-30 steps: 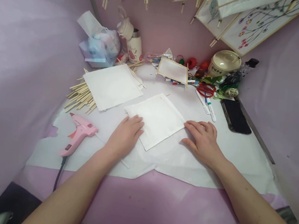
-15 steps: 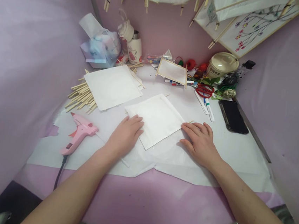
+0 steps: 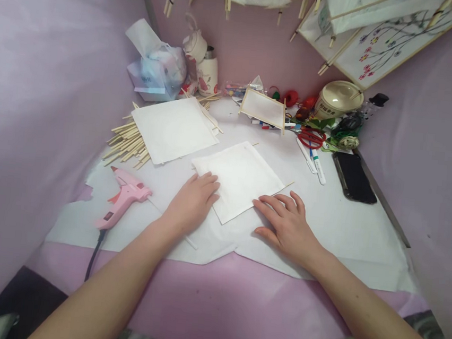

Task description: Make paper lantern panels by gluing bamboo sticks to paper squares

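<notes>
A square white paper panel (image 3: 241, 179) lies flat in front of me, with thin stick ends poking out at its far and right corners. My left hand (image 3: 196, 196) rests on its left edge, fingers laid flat and holding nothing. At the lower right edge, the fingertips of my right hand (image 3: 285, 220) touch the panel; its fingers are stretched and apart, the thumb on the table paper. Left of my left hand lies a pink glue gun (image 3: 125, 194), its glue stick pointing toward my wrist.
Another white sheet (image 3: 176, 130) lies over a bundle of wooden sticks (image 3: 126, 144). Red scissors (image 3: 311, 139), markers (image 3: 317, 166) and a black phone (image 3: 353, 177) lie to the right. A small framed panel (image 3: 264, 109), a bottle (image 3: 207, 74) and a bowl (image 3: 340, 100) stand behind. Lanterns (image 3: 381, 51) hang above.
My right hand has slid leftward and toward me along the panel's lower right edge, away from the right corner. My left hand stays at the left edge. The view has shifted slightly.
</notes>
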`<state>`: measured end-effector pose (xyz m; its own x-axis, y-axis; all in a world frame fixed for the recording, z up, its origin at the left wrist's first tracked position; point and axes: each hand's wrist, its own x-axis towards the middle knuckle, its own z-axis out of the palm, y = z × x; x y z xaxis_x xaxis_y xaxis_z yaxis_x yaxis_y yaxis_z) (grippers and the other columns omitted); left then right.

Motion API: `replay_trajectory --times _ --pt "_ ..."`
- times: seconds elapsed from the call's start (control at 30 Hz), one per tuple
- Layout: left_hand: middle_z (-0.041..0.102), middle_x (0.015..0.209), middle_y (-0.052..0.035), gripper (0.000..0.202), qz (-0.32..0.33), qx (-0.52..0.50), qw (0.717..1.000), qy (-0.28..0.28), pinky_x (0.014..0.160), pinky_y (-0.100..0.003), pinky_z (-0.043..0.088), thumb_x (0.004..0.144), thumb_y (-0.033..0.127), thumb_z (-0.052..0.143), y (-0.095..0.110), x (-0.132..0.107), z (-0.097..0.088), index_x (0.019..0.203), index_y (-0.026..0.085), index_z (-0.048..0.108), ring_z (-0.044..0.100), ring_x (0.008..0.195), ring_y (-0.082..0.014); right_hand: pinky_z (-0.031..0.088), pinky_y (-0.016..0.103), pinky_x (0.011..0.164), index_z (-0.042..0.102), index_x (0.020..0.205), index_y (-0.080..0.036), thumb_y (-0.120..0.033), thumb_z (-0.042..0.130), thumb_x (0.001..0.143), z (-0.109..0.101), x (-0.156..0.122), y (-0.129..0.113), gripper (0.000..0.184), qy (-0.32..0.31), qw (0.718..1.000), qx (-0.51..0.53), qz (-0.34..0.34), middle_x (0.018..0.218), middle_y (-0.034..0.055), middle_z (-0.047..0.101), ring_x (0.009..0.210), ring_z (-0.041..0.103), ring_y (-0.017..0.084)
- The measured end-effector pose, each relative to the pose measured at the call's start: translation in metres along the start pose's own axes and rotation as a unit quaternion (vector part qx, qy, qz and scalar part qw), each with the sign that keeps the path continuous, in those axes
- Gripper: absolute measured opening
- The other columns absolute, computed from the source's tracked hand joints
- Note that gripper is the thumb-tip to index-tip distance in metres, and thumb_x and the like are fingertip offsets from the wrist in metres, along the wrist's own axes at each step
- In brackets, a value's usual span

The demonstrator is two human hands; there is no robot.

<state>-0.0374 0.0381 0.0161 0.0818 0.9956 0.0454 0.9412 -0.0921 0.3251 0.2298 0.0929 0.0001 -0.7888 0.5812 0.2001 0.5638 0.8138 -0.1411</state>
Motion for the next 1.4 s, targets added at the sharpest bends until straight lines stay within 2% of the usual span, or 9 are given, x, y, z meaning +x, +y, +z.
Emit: replay_trajectory --times 0.23,0.43,0.6,0.8,1.03,1.4 --pt "0.056 0.142 -0.0117 0.037 0.002 0.006 1.000 0.003 0.118 -0.049 0.028 0.097 0.026 0.038 0.000 0.000 0.001 0.124 0.014 0.060 0.041 0.140 -0.0256 0.016 0.055 0.113 0.051 0.137 -0.023 -0.054 0.045 0.095 -0.001 -0.001 -0.004 0.052 0.015 1.000 0.006 -0.005 0.135 0.0088 0.059 0.120 0.046 0.029" --pt "0.056 0.142 -0.0113 0.036 0.001 0.012 1.000 0.004 0.118 -0.048 0.028 0.097 0.026 0.038 0.001 0.000 0.000 0.123 0.015 0.061 0.041 0.140 -0.0256 0.017 0.054 0.112 0.054 0.132 -0.023 -0.054 0.045 0.096 -0.002 0.002 -0.011 0.049 -0.004 1.000 0.024 -0.015 0.133 0.0077 0.061 0.118 0.047 0.029" --pt "0.057 0.141 -0.0115 0.035 0.005 0.002 1.000 0.010 0.117 -0.049 0.029 0.096 0.026 0.040 0.001 0.000 0.001 0.122 0.016 0.061 0.042 0.140 -0.0257 0.018 0.055 0.112 0.053 0.134 -0.023 -0.056 0.046 0.094 -0.002 0.005 -0.016 0.053 0.003 0.999 0.035 -0.011 0.134 0.0091 0.059 0.117 0.047 0.029" --pt "0.057 0.140 -0.0119 0.035 0.007 0.007 1.000 0.008 0.117 -0.048 0.028 0.096 0.025 0.041 0.000 0.000 0.003 0.122 0.013 0.061 0.043 0.139 -0.0262 0.018 0.053 0.113 0.053 0.134 -0.021 -0.055 0.045 0.095 0.001 0.004 -0.019 0.052 -0.004 0.999 0.033 -0.017 0.135 0.0082 0.059 0.117 0.046 0.029" --pt "0.057 0.141 -0.0108 0.034 0.006 0.007 1.000 0.012 0.117 -0.048 0.029 0.096 0.026 0.041 0.000 -0.001 0.003 0.122 0.016 0.061 0.042 0.139 -0.0256 0.019 0.053 0.113 0.054 0.135 -0.021 -0.052 0.046 0.096 0.001 0.003 -0.024 0.050 0.001 0.999 0.031 -0.039 0.134 0.0076 0.060 0.117 0.047 0.028" --pt "0.057 0.140 -0.0112 0.034 0.005 0.009 1.000 0.012 0.117 -0.048 0.029 0.096 0.026 0.042 0.000 0.000 0.003 0.122 0.015 0.061 0.043 0.139 -0.0261 0.013 0.055 0.114 0.053 0.136 -0.016 -0.060 0.041 0.095 0.002 0.003 -0.035 0.061 -0.005 0.996 0.060 -0.062 0.136 0.0102 0.059 0.121 0.045 0.030"
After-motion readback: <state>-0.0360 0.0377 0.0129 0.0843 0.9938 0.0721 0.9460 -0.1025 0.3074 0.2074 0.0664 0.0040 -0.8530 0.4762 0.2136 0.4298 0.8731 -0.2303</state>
